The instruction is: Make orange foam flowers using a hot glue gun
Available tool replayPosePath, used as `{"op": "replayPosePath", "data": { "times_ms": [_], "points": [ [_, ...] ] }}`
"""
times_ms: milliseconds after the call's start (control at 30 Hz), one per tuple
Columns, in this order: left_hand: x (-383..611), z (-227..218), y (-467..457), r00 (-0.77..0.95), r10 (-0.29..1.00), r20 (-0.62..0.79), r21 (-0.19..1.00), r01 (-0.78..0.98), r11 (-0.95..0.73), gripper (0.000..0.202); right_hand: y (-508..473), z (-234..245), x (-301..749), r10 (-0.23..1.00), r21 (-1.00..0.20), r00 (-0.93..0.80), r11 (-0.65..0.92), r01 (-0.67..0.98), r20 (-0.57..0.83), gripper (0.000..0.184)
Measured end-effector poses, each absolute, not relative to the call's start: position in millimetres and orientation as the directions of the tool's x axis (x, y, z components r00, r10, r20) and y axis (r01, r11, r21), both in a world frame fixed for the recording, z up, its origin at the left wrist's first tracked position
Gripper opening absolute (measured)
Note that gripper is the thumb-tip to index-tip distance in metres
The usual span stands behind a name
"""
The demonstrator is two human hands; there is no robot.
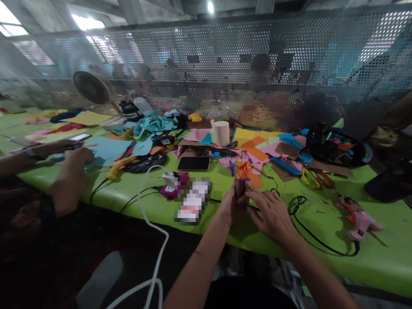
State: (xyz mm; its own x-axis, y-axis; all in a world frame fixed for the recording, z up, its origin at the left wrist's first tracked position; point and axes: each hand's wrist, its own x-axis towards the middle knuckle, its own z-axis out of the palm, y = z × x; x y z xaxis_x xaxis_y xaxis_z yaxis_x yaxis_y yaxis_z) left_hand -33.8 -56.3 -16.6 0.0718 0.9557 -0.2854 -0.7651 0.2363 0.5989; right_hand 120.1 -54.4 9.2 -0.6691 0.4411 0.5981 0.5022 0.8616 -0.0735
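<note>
A small paper craft piece [243, 172] has a pleated orange top, a thin purple band and a brown lower part. My left hand [228, 205] is closed around the brown part and holds it upright over the table's front edge. My right hand [269, 211] is beside it, fingers apart, with the fingertips at the right side of the brown part. Whether they press on it is hard to see. Just behind the piece lie a purple curled scrap [231, 168] and orange paper [255, 180].
A pink glue gun [362, 223] with a black cord lies right, near yellow-handled scissors [310, 178] and a blue cutter [286, 165]. Phones [193, 163], a magenta plug adapter [175, 189] and a white roll [220, 133] stand left. Another person's hands [75, 156] work at far left.
</note>
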Motion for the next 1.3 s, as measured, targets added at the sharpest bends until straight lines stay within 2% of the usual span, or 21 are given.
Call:
{"op": "replayPosePath", "data": {
  "times_ms": [633, 933, 1033, 1200, 1300],
  "points": [
    [-36, -10, -59, 0.175, 0.941, -0.291, 0.520, -0.796, 0.309, 0.050, -55, 9, 119, 0.415, -0.072, -0.647, 0.871, 0.487, 0.640, 0.031],
    [-36, -12, -61, 0.184, 0.957, -0.223, 0.511, -0.814, 0.276, 0.052, -53, 8, 118, 0.446, -0.083, -0.661, 0.859, 0.505, 0.604, 0.034],
    [-36, -10, -65, 0.170, 0.962, -0.213, 0.538, -0.802, 0.260, 0.056, -53, 6, 118, 0.464, -0.080, -0.669, 0.850, 0.520, 0.580, 0.034],
    [-35, -12, -64, 0.122, 0.953, -0.277, 0.571, -0.777, 0.265, 0.052, -54, 6, 119, 0.463, -0.082, -0.670, 0.852, 0.518, 0.580, 0.036],
    [-35, -17, -61, 0.151, 0.962, -0.226, 0.595, -0.761, 0.259, 0.054, -54, 8, 120, 0.445, -0.088, -0.653, 0.859, 0.504, 0.612, 0.034]
  ]
}}
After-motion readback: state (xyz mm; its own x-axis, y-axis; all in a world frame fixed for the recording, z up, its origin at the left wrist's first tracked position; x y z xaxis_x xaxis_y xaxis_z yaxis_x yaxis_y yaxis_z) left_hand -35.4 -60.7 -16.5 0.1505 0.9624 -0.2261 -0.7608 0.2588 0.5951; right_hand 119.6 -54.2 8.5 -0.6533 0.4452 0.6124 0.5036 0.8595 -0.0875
